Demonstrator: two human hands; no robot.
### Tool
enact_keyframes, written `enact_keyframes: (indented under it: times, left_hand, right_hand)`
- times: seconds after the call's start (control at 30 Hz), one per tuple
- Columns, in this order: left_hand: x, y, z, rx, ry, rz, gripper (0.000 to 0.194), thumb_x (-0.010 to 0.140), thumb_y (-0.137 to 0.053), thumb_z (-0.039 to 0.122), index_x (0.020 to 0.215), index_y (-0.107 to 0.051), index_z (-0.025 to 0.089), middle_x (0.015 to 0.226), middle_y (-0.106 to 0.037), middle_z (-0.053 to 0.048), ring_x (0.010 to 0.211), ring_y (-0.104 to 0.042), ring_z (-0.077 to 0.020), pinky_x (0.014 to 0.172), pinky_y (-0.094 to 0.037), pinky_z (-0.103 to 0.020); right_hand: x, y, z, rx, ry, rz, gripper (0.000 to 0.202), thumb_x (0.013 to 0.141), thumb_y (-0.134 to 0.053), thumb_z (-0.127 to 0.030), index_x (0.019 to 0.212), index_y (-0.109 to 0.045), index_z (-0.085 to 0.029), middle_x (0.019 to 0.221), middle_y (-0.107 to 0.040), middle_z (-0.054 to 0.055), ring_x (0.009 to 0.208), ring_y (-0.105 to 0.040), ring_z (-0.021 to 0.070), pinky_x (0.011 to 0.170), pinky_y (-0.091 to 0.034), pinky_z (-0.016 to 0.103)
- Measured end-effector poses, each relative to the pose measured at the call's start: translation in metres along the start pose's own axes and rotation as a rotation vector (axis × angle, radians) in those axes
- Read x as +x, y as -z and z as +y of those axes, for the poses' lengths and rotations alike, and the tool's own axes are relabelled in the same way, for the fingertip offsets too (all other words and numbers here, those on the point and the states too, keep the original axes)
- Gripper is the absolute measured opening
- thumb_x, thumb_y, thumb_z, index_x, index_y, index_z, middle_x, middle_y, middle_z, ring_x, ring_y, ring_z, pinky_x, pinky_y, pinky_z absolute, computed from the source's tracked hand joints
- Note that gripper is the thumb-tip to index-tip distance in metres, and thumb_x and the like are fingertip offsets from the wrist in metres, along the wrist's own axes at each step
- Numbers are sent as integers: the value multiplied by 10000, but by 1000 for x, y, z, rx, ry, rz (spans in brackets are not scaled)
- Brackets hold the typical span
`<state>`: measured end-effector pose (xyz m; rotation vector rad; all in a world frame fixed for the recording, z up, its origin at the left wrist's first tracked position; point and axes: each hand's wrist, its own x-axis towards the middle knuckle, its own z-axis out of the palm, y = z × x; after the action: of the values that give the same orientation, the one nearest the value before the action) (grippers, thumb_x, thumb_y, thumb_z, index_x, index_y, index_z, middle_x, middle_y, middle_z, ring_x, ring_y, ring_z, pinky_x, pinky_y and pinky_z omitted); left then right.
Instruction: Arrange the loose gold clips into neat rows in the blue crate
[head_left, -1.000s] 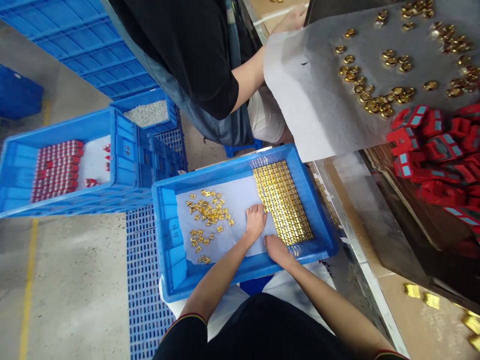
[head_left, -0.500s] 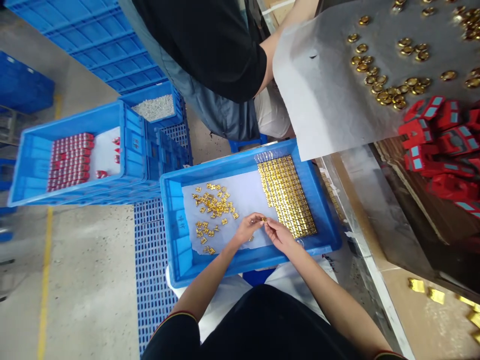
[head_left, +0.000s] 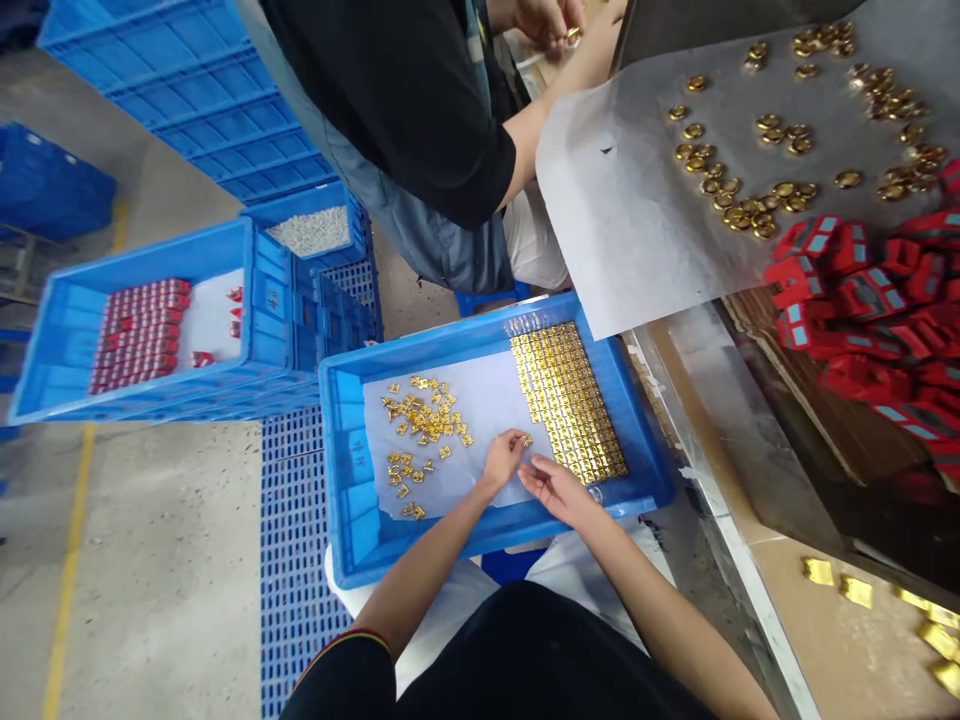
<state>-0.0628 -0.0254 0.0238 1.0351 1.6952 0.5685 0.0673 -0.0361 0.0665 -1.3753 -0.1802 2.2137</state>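
Note:
My left hand [head_left: 505, 458] pinches a small shiny gold piece [head_left: 527, 440] between its fingertips, just left of the gold rows. Beside it, my right hand [head_left: 553, 488] has its fingers apart and holds nothing that I can see. Both hands are over the blue crate [head_left: 349, 520] on my lap, which is lined with white paper [head_left: 480, 400]. Tight rows of gold pieces [head_left: 574, 400] fill the crate's right part. On the left of the paper lies a loose scatter of similar gold pieces [head_left: 431, 415].
A co-worker's arm [head_left: 525, 140] reaches in at the top. At right, a bench bears round gold parts [head_left: 739, 215] on a sheet and a heap of red parts [head_left: 862, 300]. Stacked blue crates [head_left: 262, 300] stand at left, one with red pieces [head_left: 142, 330].
My right hand has come away from the gold piece and its fingers have spread. The left hand keeps the piece and has shifted slightly. The view has turned a little.

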Motion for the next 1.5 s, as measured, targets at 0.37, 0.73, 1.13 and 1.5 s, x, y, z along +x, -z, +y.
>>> enact_keyframes:
  times: [0.37,0.73,1.13,1.5]
  left_hand:
    - [2,-4,10,545,-192,16,252,888,-539,145,1132,-577,192,1010,-660,-78,964,-645,-215,886,-489,-342]
    - [10,-21,19,582,-220,87,141,902,-535,160,1036,-552,198,992,-631,-70,988,-605,-217,913,-467,-367]
    - [-38,90,-33,613,-59,273,315,880,-503,113,1161,-595,221,1117,-635,-94,949,-650,-208,844,-514,-316]
    - [-26,65,-14,834,-146,43,179,920,-488,139,1000,-634,206,1015,-654,-92,1005,-624,-231,925,-463,-347]
  right_hand:
    - [-43,-5,-3,-157,-132,-111,294,721,-820,-363,840,-648,-158,738,-704,14,679,-698,114,688,-562,217]
    - [-40,-2,-1,-596,11,-97,273,880,-613,-444,899,-620,-172,814,-691,26,710,-685,123,721,-557,263]
    - [1,-67,-2,-1872,132,-243,356,874,-526,-71,1185,-647,-195,1254,-605,127,1046,-650,227,879,-450,285]
    - [-15,-45,-13,-2165,121,-55,441,939,-294,-21,1227,-618,-99,1229,-633,182,1119,-638,231,906,-466,278]
